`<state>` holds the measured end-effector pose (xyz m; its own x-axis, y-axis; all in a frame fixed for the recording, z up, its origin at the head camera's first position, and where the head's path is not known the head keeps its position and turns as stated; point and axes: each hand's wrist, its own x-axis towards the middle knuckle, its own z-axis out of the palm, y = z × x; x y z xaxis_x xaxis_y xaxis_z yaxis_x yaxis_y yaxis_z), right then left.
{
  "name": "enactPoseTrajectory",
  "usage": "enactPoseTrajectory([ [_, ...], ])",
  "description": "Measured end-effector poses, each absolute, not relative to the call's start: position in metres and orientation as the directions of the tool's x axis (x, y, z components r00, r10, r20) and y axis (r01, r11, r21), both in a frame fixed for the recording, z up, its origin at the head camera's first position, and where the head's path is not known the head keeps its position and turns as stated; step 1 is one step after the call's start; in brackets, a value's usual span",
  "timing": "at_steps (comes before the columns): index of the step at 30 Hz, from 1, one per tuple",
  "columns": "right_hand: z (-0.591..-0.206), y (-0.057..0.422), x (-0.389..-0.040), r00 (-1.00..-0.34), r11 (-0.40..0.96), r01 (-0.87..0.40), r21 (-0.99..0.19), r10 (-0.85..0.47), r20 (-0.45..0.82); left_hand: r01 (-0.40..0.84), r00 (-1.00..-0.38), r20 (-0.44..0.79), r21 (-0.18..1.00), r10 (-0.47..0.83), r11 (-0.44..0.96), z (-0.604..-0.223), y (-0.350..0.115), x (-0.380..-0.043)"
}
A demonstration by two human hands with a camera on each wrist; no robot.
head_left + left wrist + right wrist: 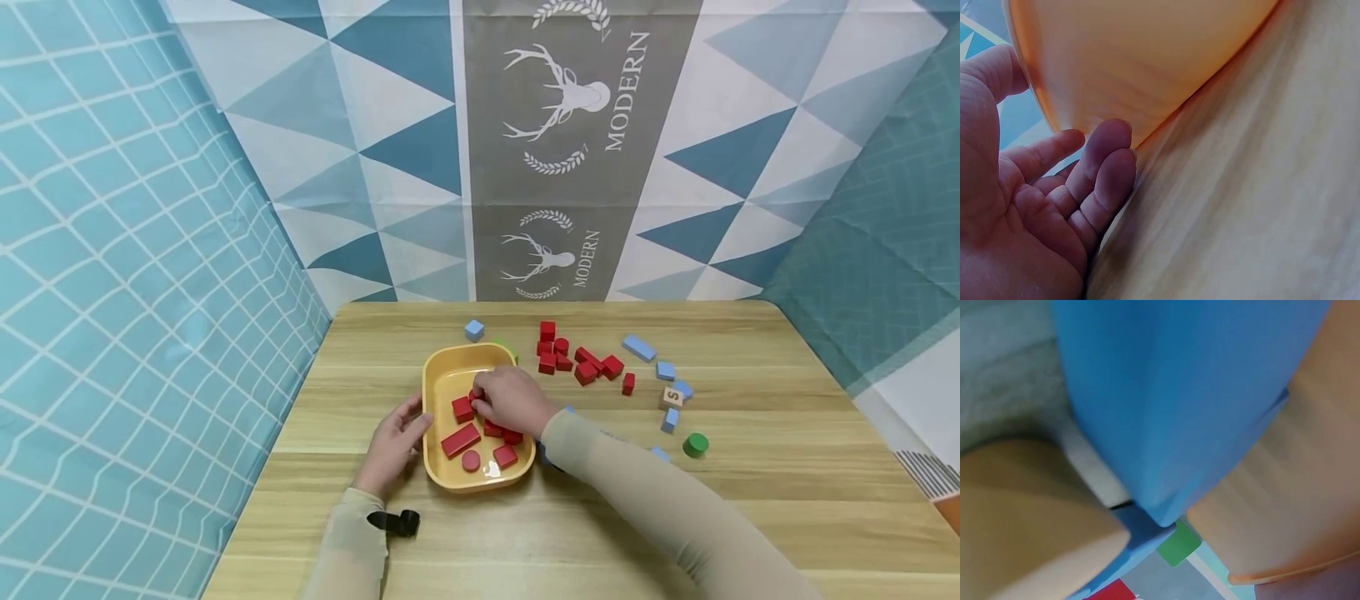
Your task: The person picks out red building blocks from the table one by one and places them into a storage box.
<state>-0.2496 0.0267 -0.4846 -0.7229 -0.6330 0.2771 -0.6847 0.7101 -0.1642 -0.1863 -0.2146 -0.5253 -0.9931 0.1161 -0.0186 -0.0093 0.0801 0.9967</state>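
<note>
My left hand (392,443), fingers around yellow plastic tray (448,377) rim; right hand (519,400), fingers around 1 red cylindrical block (473,397) inside

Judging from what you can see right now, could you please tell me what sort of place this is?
Probably a makeshift tabletop work area, perhaps a booth: patterned sheets hang around a wood-grain table, and toy blocks lie in and around a yellow tray.

The head view is bright and even, with small white glints in the yellow tray (442,387) and soft shadow along the right sleeve (660,492). The left wrist view is dimmer, its wooden tabletop (1260,175) smeared; the right's close blue object (1172,394), perhaps a block, blurs.
</note>
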Motion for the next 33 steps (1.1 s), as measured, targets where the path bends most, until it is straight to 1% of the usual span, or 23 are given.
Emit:
enactPoseTrajectory([
  [20, -0.4861, 0.027, -0.2502, -0.731, 0.715, -0.676, -0.177, -0.619, 0.288, 0.002, -0.995, -0.006, 0.996, 0.099, 0.089, -0.5235, -0.2122, -0.186],
  [33, -0.4878, 0.0263, -0.2511, -0.753, 0.725, -0.654, -0.217, -0.593, 0.285, -0.008, -0.994, -0.019, 0.995, 0.104, 0.104, -0.5227, -0.2133, -0.1861],
])
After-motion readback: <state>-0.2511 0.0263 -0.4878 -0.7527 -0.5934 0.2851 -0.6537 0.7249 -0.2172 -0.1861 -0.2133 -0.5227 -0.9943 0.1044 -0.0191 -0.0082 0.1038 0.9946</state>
